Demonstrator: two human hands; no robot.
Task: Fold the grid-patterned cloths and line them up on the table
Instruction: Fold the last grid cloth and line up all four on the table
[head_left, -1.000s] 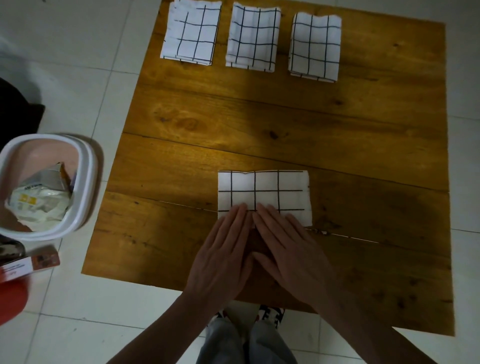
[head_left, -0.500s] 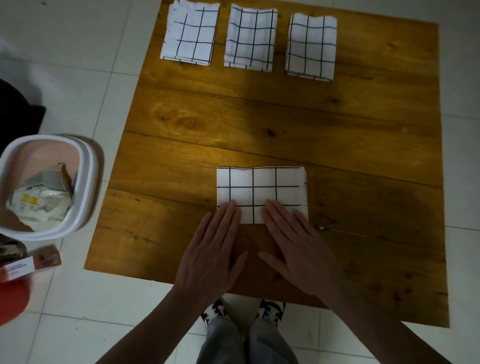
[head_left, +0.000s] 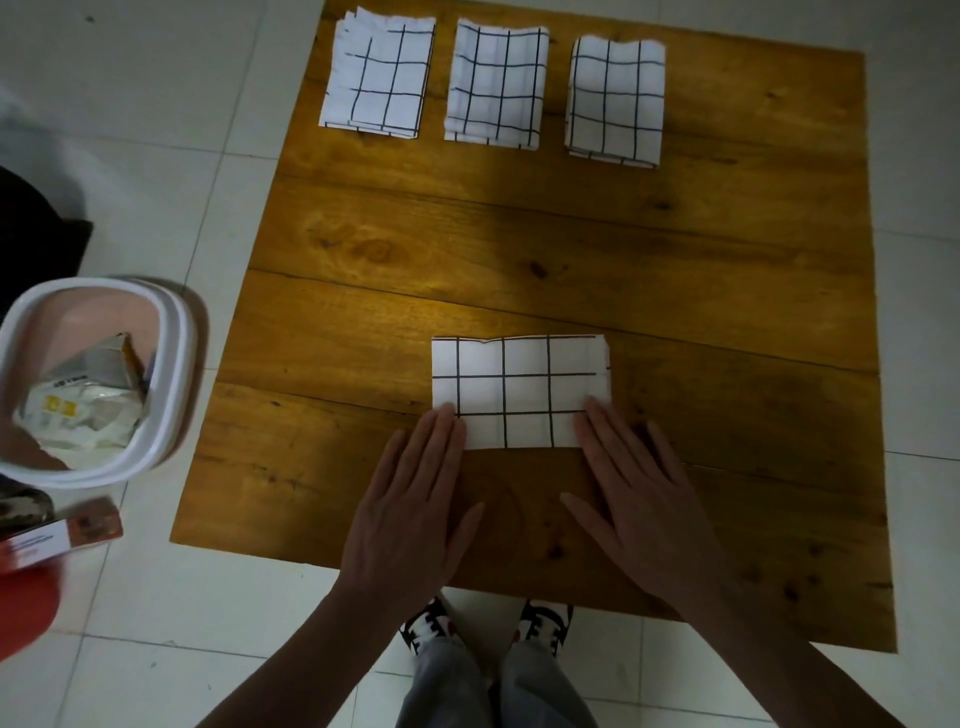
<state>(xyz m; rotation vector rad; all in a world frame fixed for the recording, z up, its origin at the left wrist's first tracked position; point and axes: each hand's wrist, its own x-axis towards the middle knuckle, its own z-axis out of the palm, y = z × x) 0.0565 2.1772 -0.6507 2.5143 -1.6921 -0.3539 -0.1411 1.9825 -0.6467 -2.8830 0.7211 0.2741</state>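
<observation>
A white cloth with a black grid (head_left: 519, 392) lies folded into a wide rectangle on the near half of the wooden table (head_left: 545, 244). My left hand (head_left: 410, 504) rests flat, fingertips on the cloth's near left corner. My right hand (head_left: 639, 493) lies flat too, fingertips touching the near right corner. Both hands hold nothing. Three folded grid cloths sit in a row along the far edge: the left one (head_left: 376, 78), the middle one (head_left: 496, 85) and the right one (head_left: 615, 101).
A white bin (head_left: 171, 364) with crumpled packaging stands on the tiled floor left of the table. A red and white box (head_left: 57, 535) lies below it. My feet (head_left: 488, 623) show under the table's near edge.
My hands have slid apart, from side by side over the cloth's near middle out to its two near corners. The cloth's near edge now shows between them.
</observation>
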